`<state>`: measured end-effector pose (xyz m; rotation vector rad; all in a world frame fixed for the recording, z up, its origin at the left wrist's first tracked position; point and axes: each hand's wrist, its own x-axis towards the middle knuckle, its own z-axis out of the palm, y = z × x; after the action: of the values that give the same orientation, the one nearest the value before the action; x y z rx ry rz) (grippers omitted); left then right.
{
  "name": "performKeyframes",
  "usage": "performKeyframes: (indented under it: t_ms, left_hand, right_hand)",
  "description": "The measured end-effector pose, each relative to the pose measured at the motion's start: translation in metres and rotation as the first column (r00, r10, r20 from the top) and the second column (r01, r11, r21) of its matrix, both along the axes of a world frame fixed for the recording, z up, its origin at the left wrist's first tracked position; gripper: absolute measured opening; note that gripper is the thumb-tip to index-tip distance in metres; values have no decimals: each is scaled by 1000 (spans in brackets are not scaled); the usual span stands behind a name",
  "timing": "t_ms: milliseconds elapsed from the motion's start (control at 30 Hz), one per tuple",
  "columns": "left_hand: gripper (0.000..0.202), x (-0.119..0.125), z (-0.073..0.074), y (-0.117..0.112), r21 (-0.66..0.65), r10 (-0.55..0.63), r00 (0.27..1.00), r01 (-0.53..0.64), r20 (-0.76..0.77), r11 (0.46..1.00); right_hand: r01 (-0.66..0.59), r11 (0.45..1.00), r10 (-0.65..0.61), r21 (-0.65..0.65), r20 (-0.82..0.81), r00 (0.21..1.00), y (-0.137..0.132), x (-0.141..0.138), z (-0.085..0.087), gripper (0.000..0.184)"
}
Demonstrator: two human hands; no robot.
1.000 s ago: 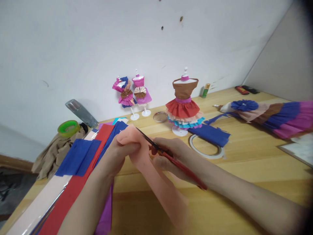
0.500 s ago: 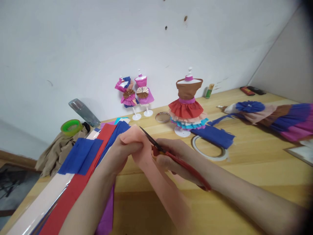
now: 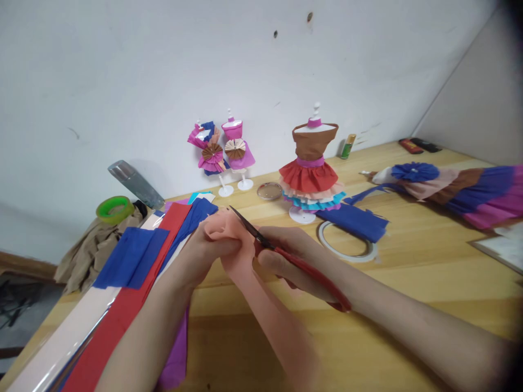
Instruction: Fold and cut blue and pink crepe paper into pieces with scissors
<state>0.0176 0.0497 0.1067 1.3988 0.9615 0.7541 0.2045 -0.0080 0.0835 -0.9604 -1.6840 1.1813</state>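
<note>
A long strip of peach crepe paper hangs down from my left hand, which pinches its bunched upper end between thumb and fingers. My right hand is closed around a pair of red-handled scissors. Their dark blades point up and left, right beside the bunched peach paper. I cannot tell whether the blades touch it. Under my left forearm lie strips of red paper, pale pink paper and blue paper.
Behind my hands stands a dress form in a brown top and layered skirt, with two smaller dress forms to its left. A tape roll and blue paper scrap lie right. Green tape rests on beige cloth at left.
The upper end of the peach paper has become more crumpled in my left hand. The view has shifted slightly, and both hands keep nearly the same place.
</note>
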Motion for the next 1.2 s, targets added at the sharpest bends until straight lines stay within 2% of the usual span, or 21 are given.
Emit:
performKeyframes:
  t_ms: [133, 300, 433, 567, 633, 900, 1067, 1200]
  left_hand:
    - [22, 0, 2, -1, -3, -45, 998, 45, -45, 999]
    - [28, 1, 4, -1, -19, -84, 996, 84, -4, 996]
    - [30, 0, 5, 0, -26, -35, 999, 34, -18, 999]
    - [35, 0, 4, 2, -33, -62, 998, 61, -5, 998]
    - [31, -1, 3, 2, -7, -58, 998, 58, -21, 998]
    - [23, 0, 3, 0, -4, -92, 994, 92, -54, 996]
    - [28, -4, 3, 2, 8, -99, 991, 100, -92, 995]
    - [23, -5, 5, 3, 8, -84, 990, 86, -111, 996]
  right_hand:
    - [14, 1000, -14, -6, -33, 999, 3, -3, -5, 38]
    - [78, 997, -78, 20, -8, 997, 5, -5, -9, 42]
    - [91, 996, -91, 10, 12, 996, 5, -4, -5, 35]
    - [96, 995, -94, -39, 37, 995, 2, -3, -1, 24]
    - [79, 995, -78, -58, 21, 997, 1, -2, 0, 23]
    - [59, 997, -56, -53, 54, 997, 2, 0, -4, 32]
    - [91, 996, -90, -24, 22, 996, 7, -1, -12, 47]
    - [123, 991, -123, -50, 14, 992, 5, -1, -6, 50]
